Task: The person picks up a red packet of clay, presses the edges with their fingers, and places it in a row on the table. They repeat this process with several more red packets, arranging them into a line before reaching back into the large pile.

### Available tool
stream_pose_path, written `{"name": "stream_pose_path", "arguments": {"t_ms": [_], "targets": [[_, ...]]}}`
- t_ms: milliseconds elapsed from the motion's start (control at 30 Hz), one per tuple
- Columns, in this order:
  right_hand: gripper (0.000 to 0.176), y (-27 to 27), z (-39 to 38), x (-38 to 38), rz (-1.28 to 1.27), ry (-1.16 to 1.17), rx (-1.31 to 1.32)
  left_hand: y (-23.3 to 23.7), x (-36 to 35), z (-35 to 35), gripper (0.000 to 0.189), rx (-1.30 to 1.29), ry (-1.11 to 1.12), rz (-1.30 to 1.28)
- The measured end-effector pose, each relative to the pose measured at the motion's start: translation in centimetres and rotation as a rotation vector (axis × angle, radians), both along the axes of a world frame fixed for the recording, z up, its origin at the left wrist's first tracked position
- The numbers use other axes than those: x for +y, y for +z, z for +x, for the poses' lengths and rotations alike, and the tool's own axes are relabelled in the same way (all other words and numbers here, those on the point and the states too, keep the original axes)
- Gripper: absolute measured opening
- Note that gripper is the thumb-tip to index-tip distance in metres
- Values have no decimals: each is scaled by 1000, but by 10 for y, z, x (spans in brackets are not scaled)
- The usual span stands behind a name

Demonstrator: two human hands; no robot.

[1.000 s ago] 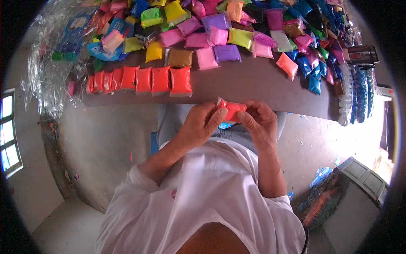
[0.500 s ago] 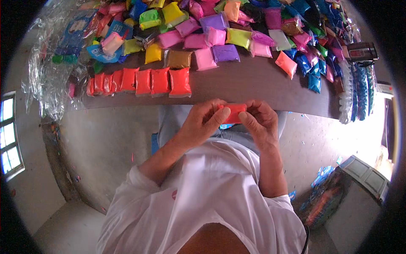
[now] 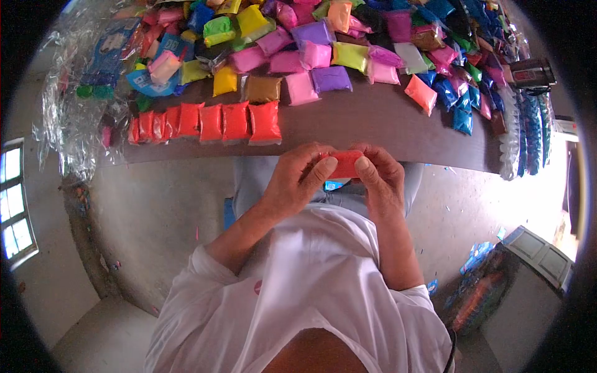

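Between my two hands I hold a small red packet just over the table's front edge. My left hand grips its left end, thumb on top and fingers behind. On the opposite end my right hand pinches it in the same way. Each hand's fingertips are partly hidden behind the packet. A row of several similar red packets lies on the table to the left, side by side near the front edge.
Soft packets in many colours are heaped along the back of the dark table. Clear plastic wrapping hangs at the left end. Stacked plastic trays and a dark can-like object stand at the right.
The red packet has turned slightly and its face now looks flatter and more level. Both hands keep their hold, with little shift. The row of packets stays put.
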State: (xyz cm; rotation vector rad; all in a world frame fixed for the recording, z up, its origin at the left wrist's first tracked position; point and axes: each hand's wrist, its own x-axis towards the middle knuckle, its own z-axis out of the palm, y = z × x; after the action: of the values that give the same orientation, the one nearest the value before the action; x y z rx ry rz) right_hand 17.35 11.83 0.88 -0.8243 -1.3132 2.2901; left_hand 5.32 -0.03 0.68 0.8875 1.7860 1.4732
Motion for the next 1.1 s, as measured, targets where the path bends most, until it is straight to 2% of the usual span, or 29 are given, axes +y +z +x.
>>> {"name": "stream_pose_path", "arguments": {"t_ms": [167, 300, 367, 433, 500, 533, 600, 700, 767, 967, 1100], "targets": [[17, -5, 1, -1, 120, -56, 28, -13, 2, -1, 33, 271, -44, 72], [15, -13, 2, -2, 89, -192, 119, -12, 4, 1, 33, 308, -34, 122], [14, -20, 3, 7, -2, -194, 222, -5, 0, 3, 31, 54, -23, -43], [14, -18, 6, 12, -95, -196, 324, 0, -2, -1, 30, 7, -27, -58], [18, -7, 9, 15, 61, -145, 28, 0, -3, -3, 30, -40, -30, -74], [18, -5, 9, 13, 60, -146, 27, -1, -3, -3, 29, -6, -38, -55], [24, -2, 9, 7, 149, 150, -67, -1, -2, -3, 28, 27, -48, -36], [26, -2, 4, 0, 198, 45, -56, 4, 0, -1, 28, 30, -40, -9], [25, -3, 3, -2, 189, 31, -66, 11, 1, -1, 30, -77, -31, -76], [24, -5, 3, -12, 232, -75, -112, 3, 0, 0, 33, -233, 9, -55], [23, -8, 0, -18, 320, -166, -111, -3, 0, 0, 32, -220, 46, -82]]}}
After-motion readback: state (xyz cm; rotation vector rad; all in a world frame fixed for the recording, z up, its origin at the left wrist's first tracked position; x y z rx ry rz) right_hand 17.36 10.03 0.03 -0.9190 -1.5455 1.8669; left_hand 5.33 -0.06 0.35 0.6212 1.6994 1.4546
